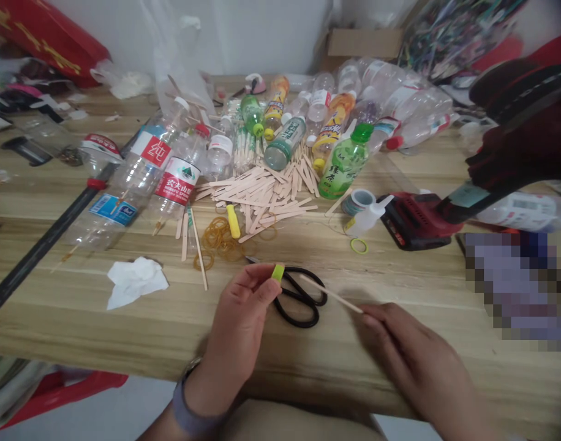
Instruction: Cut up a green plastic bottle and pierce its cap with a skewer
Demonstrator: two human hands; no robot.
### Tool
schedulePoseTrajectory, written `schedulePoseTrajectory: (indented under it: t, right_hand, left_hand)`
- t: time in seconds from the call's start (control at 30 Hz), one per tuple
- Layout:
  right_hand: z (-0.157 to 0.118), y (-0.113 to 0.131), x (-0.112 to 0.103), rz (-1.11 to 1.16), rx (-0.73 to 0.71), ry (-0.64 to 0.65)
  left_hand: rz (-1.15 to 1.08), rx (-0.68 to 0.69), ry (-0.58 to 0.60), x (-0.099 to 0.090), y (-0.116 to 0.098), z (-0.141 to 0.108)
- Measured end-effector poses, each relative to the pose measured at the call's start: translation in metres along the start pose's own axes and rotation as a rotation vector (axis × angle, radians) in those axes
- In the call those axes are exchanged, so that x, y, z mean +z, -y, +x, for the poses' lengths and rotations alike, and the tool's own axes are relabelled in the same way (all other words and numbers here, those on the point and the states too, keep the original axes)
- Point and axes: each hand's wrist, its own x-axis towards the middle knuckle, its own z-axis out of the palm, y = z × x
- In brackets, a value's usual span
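Note:
My left hand (244,318) pinches a small yellow-green plastic piece (277,273) between thumb and fingertips; the fingers hide part of it. To its right, my right hand (413,349) grips a thin wooden stick (331,294) by one end. The stick's free end points left toward my left hand, apart from the yellow-green piece. Beneath and between the hands lies a pair of scissors (303,298) with black looped handles, its blades partly hidden behind my left hand. Beyond them rest a yellow-green ring (359,245) and a white glue bottle (367,215).
Flat wooden sticks (275,190) lie heaped mid-table beside rubber bands (218,236). Plastic bottles (345,162) crowd the back, with joined bottles (143,159) at left. A red-and-black power tool (418,220) stands at right. Crumpled tissue (137,282) and a dark pole (46,236) lie left.

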Motion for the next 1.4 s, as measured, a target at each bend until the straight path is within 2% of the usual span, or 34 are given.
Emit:
schedulePoseTrajectory:
  t: [0.17, 0.27, 0.43, 0.6, 0.7, 1.1, 1.4]
  right_hand:
    - [0.01, -0.04, -0.001, -0.283, 0.035, -0.037]
    - [0.016, -0.049, 0.004, -0.316, 0.011, -0.022]
    - [0.016, -0.027, -0.01, -0.139, 0.029, -0.044]
    - [0.012, -0.004, -0.033, -0.112, -0.147, 0.04]
    - [0.015, 0.003, -0.036, -0.135, -0.232, 0.015]
    - [0.025, 0.015, -0.038, -0.192, -0.264, -0.06]
    - [0.02, 0.016, -0.035, -0.21, -0.257, -0.055]
  left_hand:
    - [0.253, 0.182, 0.071, 0.0, 0.001, -0.005]
    - [0.494, 0.287, 0.109, -0.001, 0.005, -0.011]
    - [0.825, 0.492, 0.103, -0.007, 0.01, -0.013]
    - [0.968, 0.626, 0.105, -0.007, 0.009, -0.012]
    - [1.038, 0.712, 0.107, -0.005, 0.006, -0.012]
    - [1.128, 0.836, 0.235, -0.005, 0.002, -0.011]
    - [1.168, 0.819, 0.304, -0.007, -0.001, -0.01]
